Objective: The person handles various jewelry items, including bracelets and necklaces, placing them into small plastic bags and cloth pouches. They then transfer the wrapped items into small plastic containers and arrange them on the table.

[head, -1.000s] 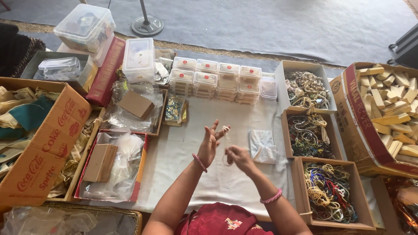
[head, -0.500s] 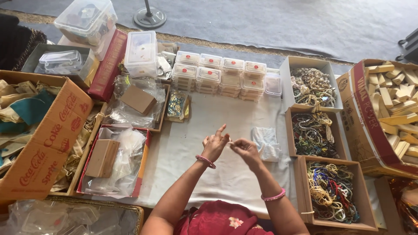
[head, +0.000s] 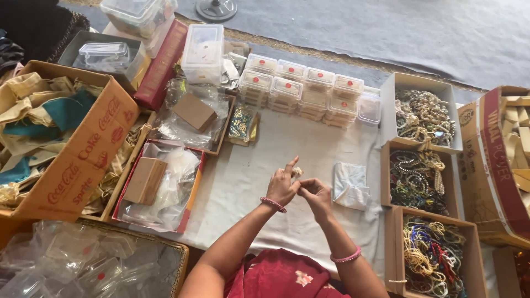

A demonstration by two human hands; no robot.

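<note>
Both hands, left hand (head: 282, 186) and right hand (head: 316, 194), pinch one small beaded piece (head: 297, 171) mid-frame; stacked clear boxes (head: 301, 94) above look packed, open boxes of jewellery (head: 419, 165) at right remain.

Left hand (head: 282, 186) and right hand (head: 316, 193) meet, fingers pinched together.

We are looking at a floor-level jewellery packing workplace, a small home workshop by its look: a white cloth (head: 243, 182) is spread over grey carpet (head: 386, 33) instead of a bench. Right of the cloth stand open cardboard boxes of beaded bangles and necklaces (head: 422, 116); at its far edge, stacked clear plastic cases with red dots (head: 301, 94); left of it, trays of plastic pouches (head: 165, 187) and a carton of cloth bags (head: 49, 121)
</note>
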